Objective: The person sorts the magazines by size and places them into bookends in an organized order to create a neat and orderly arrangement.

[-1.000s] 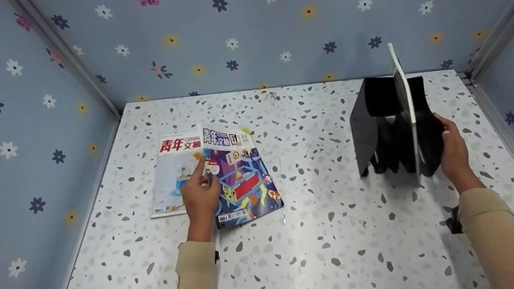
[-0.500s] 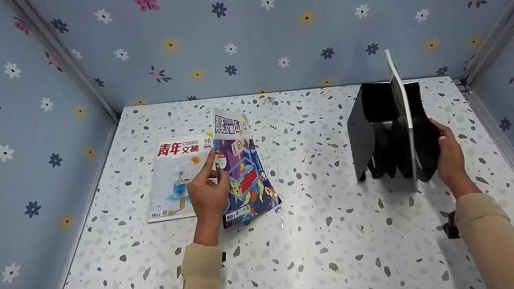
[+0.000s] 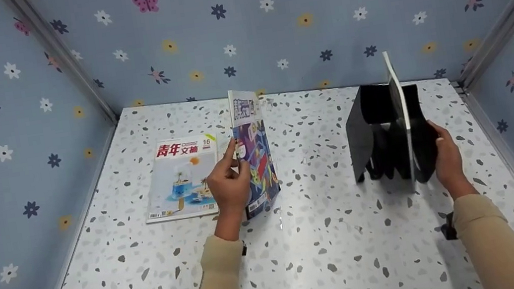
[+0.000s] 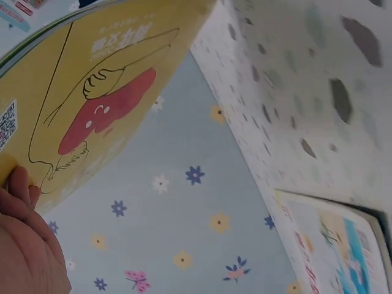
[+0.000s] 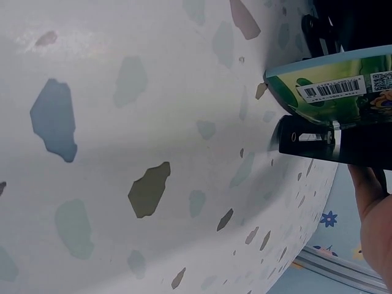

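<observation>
Purple magazine [image 3: 258, 157] is pinched by the left fingers [image 3: 230, 150]; avoid sagging. Right fingers [image 3: 441, 131] grip the black magazine rack [image 3: 358, 137]; hold steady.

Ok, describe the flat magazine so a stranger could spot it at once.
On the speckled table, look left of the black rack, past the left hand. The flat magazine there has red title lettering and a pale cover, unlike the purple magazine in that hand.

Black plastic rack [image 3: 361, 136] hides some fingers of R hand [image 3: 449, 161]; inside rack, upright white-edged mag [image 3: 410, 142] edge-on, cover unreadable; L of rack, flat pale-blue paper mag [image 4: 343, 248] cut off, L-wrist cam
</observation>
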The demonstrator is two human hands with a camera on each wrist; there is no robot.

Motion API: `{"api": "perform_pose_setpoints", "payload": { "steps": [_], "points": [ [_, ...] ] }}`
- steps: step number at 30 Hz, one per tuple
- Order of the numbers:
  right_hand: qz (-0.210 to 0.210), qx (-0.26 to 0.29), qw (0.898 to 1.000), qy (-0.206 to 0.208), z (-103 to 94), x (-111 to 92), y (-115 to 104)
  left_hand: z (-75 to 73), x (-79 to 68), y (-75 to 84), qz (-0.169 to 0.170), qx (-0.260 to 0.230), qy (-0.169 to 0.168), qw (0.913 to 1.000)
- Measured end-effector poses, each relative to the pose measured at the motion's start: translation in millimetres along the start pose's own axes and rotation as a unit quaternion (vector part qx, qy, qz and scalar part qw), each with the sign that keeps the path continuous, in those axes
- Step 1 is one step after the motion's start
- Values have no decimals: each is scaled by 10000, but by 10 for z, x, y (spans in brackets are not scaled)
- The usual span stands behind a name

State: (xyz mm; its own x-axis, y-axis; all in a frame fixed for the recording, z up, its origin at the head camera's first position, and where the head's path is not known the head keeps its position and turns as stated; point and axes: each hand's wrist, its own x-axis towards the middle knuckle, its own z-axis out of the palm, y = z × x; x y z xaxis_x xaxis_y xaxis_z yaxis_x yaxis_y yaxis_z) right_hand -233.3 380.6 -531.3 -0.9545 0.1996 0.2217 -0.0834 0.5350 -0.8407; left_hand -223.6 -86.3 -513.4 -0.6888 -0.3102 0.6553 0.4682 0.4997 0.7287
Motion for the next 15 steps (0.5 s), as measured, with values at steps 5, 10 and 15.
{"api": "perform_pose_setpoints", "payload": {
  "steps": [5, 10, 15],
  "points": [
    [14, 32, 10000, 55, -13, 7, 71, 165, 0, 179, -14, -371, -34, 9993],
    [55, 93, 9998, 149, 25, 26, 129, 358, -24, 350, -81, -648, -106, 9978],
    [78, 153, 9997, 162, 24, 65, 214, 527, -8, 485, -16, -678, -151, 9976]
  ]
}}
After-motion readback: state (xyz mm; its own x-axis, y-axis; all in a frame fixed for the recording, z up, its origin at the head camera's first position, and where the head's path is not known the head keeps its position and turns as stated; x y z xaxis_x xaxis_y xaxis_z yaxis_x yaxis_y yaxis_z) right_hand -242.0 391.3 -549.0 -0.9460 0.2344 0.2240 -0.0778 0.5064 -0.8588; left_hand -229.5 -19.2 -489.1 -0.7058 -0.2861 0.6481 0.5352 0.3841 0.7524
